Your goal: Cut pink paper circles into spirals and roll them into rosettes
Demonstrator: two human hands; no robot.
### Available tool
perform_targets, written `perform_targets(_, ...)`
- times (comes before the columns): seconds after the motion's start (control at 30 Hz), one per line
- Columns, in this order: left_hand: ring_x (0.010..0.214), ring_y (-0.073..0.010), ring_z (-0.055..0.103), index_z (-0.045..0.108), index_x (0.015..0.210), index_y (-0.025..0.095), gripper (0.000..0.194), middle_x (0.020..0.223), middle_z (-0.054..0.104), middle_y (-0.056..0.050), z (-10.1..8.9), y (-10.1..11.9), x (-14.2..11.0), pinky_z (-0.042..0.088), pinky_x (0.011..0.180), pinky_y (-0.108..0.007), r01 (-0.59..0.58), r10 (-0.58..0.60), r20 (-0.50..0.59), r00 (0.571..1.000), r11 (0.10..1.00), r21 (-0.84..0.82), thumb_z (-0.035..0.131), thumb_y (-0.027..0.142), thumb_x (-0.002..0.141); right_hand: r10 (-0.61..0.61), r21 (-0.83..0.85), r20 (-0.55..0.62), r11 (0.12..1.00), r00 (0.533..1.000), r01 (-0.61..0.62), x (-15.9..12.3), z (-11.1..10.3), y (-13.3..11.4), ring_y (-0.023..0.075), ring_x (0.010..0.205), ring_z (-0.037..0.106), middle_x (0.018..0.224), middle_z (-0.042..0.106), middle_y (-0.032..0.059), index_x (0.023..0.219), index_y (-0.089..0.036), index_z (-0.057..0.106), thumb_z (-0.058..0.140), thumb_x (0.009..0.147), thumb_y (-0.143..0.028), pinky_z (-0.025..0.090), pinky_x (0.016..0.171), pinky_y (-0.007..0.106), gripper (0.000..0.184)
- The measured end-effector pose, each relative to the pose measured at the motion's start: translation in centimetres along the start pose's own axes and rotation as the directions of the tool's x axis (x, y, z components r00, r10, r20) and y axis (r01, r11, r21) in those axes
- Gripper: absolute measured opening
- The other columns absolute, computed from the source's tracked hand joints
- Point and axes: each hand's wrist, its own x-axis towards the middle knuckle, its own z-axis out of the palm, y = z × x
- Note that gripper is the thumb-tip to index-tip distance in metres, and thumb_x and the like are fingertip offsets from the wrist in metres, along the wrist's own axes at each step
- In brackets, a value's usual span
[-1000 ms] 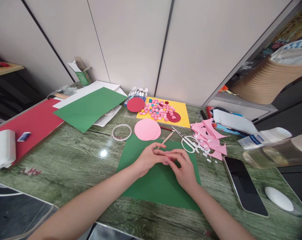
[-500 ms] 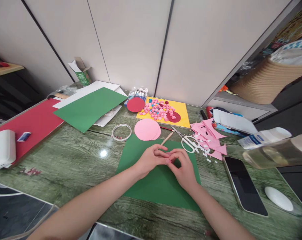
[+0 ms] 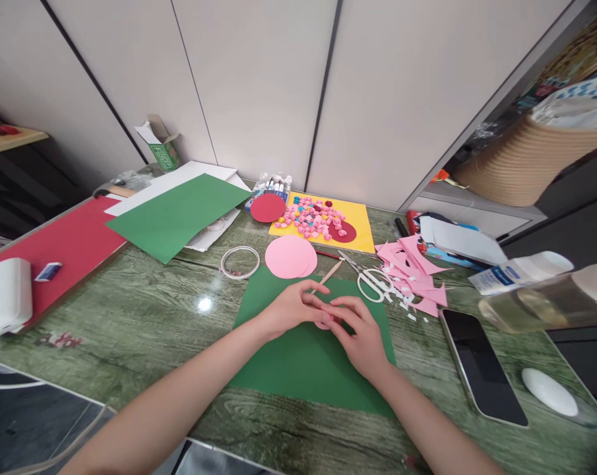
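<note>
Fingers (image 3: pixel 344 314) on the left hand (image 3: pixel 292 310) and right hand (image 3: pixel 361 338) are pretty much closed, tips together, pinching a small pink paper piece (image 3: pixel 322 325) over the green sheet (image 3: pixel 313 369). White-handled scissors (image 3: pixel 375 285) and pink paper circles (image 3: pixel 289 256) sit just beyond, fwiw.

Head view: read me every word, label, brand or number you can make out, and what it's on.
Nothing can be read for certain, so there is nothing to quote.
Green box: lines of pale print, too small to read.
White container: blue print, too blurred.
Small blue-and-white item on the red sheet: markings too small.
Phone: dark screen, no text visible.
</note>
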Motion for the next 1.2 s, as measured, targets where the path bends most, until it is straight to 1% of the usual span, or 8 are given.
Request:
perform_targets(0.23,0.066,-0.0121,0.063,0.054,0.095,0.015,0.044,0.076,0.068,-0.003,0.3,-0.4,0.1,0.048,0.076,-0.033,-0.025,0.025,-0.034,0.999,1.000,-0.014,0.076,0.014,0.057,0.003,-0.024,-0.101,1.000,0.995,-0.006,0.0,0.1,-0.1,0.0144,0.077,0.059,0.096,0.055,0.0046,0.093,-0.026,0.065,0.058,0.081,-0.020,0.052,0.067,0.031,0.015)
perform_targets(0.37,0.068,-0.0127,0.063,0.055,0.095,0.015,0.043,0.078,0.069,-0.004,0.6,-0.4,0.1,0.048,0.077,-0.033,-0.012,0.011,-0.030,0.999,1.000,-0.017,0.076,0.015,0.057,-0.007,-0.046,-0.133,0.999,0.991,0.001,0.1,0.1,-0.2,0.0159,0.078,0.059,0.092,0.055,0.0046,0.084,-0.024,0.064,0.060,0.079,-0.021,0.052,0.065,0.030,0.007)
perform_targets(0.47,0.071,-0.0127,0.063,0.055,0.095,0.015,0.043,0.078,0.069,-0.004,0.7,-0.4,0.0,0.047,0.078,-0.032,0.002,-0.003,-0.036,0.999,1.000,-0.015,0.076,0.015,0.057,0.005,-0.058,-0.135,0.998,0.991,-0.013,0.1,0.1,-0.2,0.0168,0.081,0.058,0.088,0.055,0.0041,0.077,-0.023,0.061,0.061,0.078,-0.022,0.051,0.064,0.030,0.001)
perform_targets(0.63,0.073,-0.0130,0.063,0.056,0.094,0.015,0.043,0.078,0.069,-0.005,0.9,-0.6,0.0,0.047,0.079,-0.031,-0.006,0.006,-0.053,0.999,1.000,-0.006,0.076,0.014,0.056,0.037,-0.056,-0.108,0.998,0.993,-0.043,0.1,0.1,-0.2,0.0173,0.082,0.058,0.089,0.053,0.0041,0.075,-0.022,0.058,0.061,0.077,-0.022,0.051,0.066,0.031,0.004)
perform_targets(0.73,0.071,-0.0146,0.064,0.056,0.092,0.014,0.044,0.077,0.070,-0.006,1.1,-0.7,0.1,0.048,0.076,-0.033,-0.020,0.017,-0.074,0.997,0.999,-0.036,0.077,0.015,0.054,0.086,-0.048,-0.072,0.995,0.994,-0.089,0.2,0.1,-0.3,0.0153,0.076,0.057,0.092,0.052,0.0045,0.074,-0.021,0.057,0.062,0.077,-0.023,0.050,0.066,0.031,0.006)
perform_targets(0.83,0.064,-0.0147,0.064,0.055,0.092,0.013,0.045,0.076,0.070,-0.006,1.0,-0.8,0.1,0.049,0.070,-0.033,-0.022,0.015,-0.087,0.996,0.997,-0.072,0.078,0.017,0.053,0.111,-0.048,-0.062,0.992,0.992,-0.114,0.3,0.0,-0.4,0.0153,0.075,0.057,0.094,0.052,0.0049,0.077,-0.021,0.058,0.063,0.075,-0.024,0.050,0.069,0.032,0.006)
perform_targets(1.0,0.061,-0.0139,0.063,0.052,0.098,0.014,0.048,0.074,0.069,-0.005,0.3,-0.6,0.2,0.049,0.068,-0.033,-0.005,-0.001,-0.048,0.999,0.994,-0.109,0.077,0.018,0.057,0.047,-0.054,-0.049,0.997,0.998,-0.050,0.1,-0.2,-0.5,0.0182,0.089,0.056,0.099,0.052,0.0056,0.094,-0.025,0.061,0.058,0.079,-0.021,0.048,0.079,0.035,0.015)
perform_targets(1.2,0.061,-0.0142,0.064,0.053,0.098,0.014,0.046,0.074,0.069,-0.005,-0.1,-0.3,0.1,0.050,0.068,-0.032,-0.017,0.017,0.004,1.000,0.999,-0.039,0.076,0.018,0.059,-0.024,-0.037,-0.001,0.999,1.000,0.024,-0.1,-0.1,-0.2,0.0178,0.093,0.056,0.102,0.052,0.0062,0.106,-0.027,0.060,0.052,0.083,-0.016,0.049,0.078,0.033,0.026)
